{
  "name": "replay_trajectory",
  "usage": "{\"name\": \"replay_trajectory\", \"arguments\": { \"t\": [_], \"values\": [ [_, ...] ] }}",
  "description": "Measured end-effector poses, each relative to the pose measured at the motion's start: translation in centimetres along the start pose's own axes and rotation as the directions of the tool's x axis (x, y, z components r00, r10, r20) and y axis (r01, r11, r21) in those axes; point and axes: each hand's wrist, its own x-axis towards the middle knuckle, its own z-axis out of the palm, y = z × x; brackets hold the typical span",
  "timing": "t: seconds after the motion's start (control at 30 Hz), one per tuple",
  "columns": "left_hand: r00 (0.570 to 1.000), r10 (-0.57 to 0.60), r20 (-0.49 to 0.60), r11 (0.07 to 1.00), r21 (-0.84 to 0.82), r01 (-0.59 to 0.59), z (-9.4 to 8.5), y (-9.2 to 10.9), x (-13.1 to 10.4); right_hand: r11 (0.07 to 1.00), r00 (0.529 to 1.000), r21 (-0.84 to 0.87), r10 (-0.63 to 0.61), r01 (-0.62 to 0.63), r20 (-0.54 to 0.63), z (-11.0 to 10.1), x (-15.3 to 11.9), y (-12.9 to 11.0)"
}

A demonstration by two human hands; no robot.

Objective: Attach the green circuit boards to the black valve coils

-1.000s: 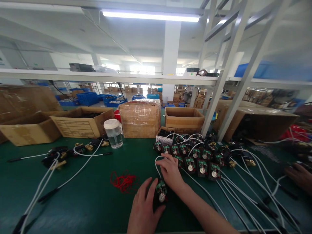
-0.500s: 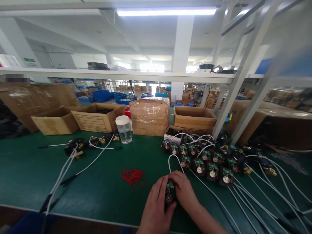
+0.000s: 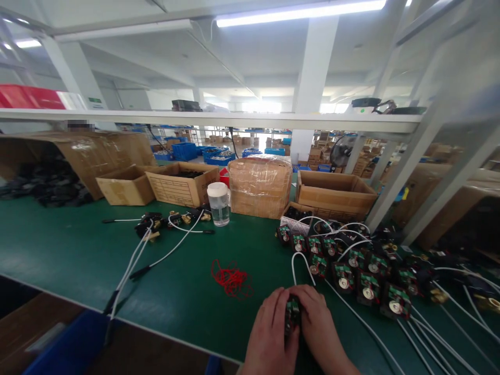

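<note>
Between my two hands sits a small black housing with a green circuit board [image 3: 292, 315] showing inside it. My left hand [image 3: 270, 328] wraps its left side, the thumb at its lower edge. From the right, my right hand [image 3: 318, 323] closes round the same unit, fingers over its top. A white cable [image 3: 300, 255] loops up just beyond my fingers. Several similar open units with green boards [image 3: 367, 287] stand in rows to the right, cables trailing toward the front. Left of my hands lies a tangle of red wire [image 3: 231, 279] on the green table [image 3: 175, 302].
A clear jug with a white lid [image 3: 219, 204] stands before a taped carton [image 3: 260, 187]. Open cartons [image 3: 336, 191] line the back. Black valve parts with white cables [image 3: 149, 225] lie at left. A shelf [image 3: 250, 120] spans overhead, with metal posts [image 3: 402, 172] at right.
The view has swung left, so everything shifts right in the picture. Both hands stay round the unit, and the board inside shows a little less.
</note>
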Motion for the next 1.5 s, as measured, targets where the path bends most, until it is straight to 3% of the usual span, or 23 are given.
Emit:
{"name": "replay_trajectory", "arguments": {
  "t": [0.17, 0.23, 0.33, 0.4, 0.53, 0.63, 0.73, 0.87, 0.97, 1.03, 1.23, 1.4, 1.5],
  "values": [
    [0.997, -0.039, 0.063, 0.998, -0.044, 0.042, -0.9, -0.7, -0.6, 0.997, 0.997, -0.027, -0.078, 0.077, -0.027, 0.0, -0.3, 0.8],
    [0.990, -0.137, -0.011, 0.990, -0.024, 0.137, -1.8, -1.8, -1.4, 0.995, 0.989, -0.024, -0.103, 0.101, -0.111, 0.1, -0.6, 1.0],
    [0.929, -0.351, -0.118, 0.930, 0.068, 0.361, -3.9, -4.0, -1.9, 0.996, 0.962, -0.016, -0.092, 0.091, -0.256, 0.3, -0.9, 1.3],
    [0.898, -0.436, -0.056, 0.882, 0.172, 0.438, -5.7, -5.2, -1.4, 0.997, 0.953, -0.004, -0.077, 0.079, -0.293, 0.3, -1.0, 1.4],
    [0.841, -0.511, 0.176, 0.834, 0.340, 0.435, -8.1, -6.1, 1.2, 0.998, 0.952, 0.014, -0.062, 0.069, -0.301, 0.3, -1.0, 1.3],
    [0.797, -0.535, 0.279, 0.819, 0.402, 0.409, -8.4, -6.1, 2.9, 0.998, 0.951, 0.017, -0.051, 0.059, -0.305, 0.3, -1.0, 1.5],
    [0.785, -0.536, 0.310, 0.818, 0.421, 0.393, -8.0, -6.2, 3.7, 0.998, 0.959, 0.034, -0.035, 0.047, -0.281, 0.2, -1.0, 1.5],
    [0.767, -0.543, 0.342, 0.820, 0.411, 0.398, -8.0, -6.0, 3.7, 0.993, 0.990, 0.072, -0.085, 0.093, -0.108, -0.7, -0.5, 0.3],
    [0.754, -0.547, 0.363, 0.827, 0.372, 0.421, -8.9, -5.4, 3.4, 0.992, 0.992, 0.063, -0.116, 0.113, 0.053, -1.7, -0.1, -1.0],
    [0.753, -0.534, 0.385, 0.841, 0.329, 0.428, -9.8, -5.0, 3.3, 0.995, 0.992, 0.051, -0.089, 0.085, 0.086, -2.0, -0.1, -1.6],
    [0.793, -0.476, 0.380, 0.828, -0.108, 0.550, -13.0, -3.6, 4.5, 0.999, 0.996, -0.007, -0.053, 0.054, 0.069, -1.3, -0.7, -2.0],
    [0.785, -0.427, 0.449, 0.783, -0.250, 0.569, -15.8, -2.8, 7.1, 0.999, 0.998, -0.028, -0.037, 0.039, 0.043, -0.7, -1.4, -2.0],
    [0.775, -0.405, 0.485, 0.772, -0.274, 0.574, -16.7, -2.5, 8.2, 0.997, 0.997, 0.022, -0.071, 0.072, -0.043, -1.5, -1.0, -2.4]
  ]
}}
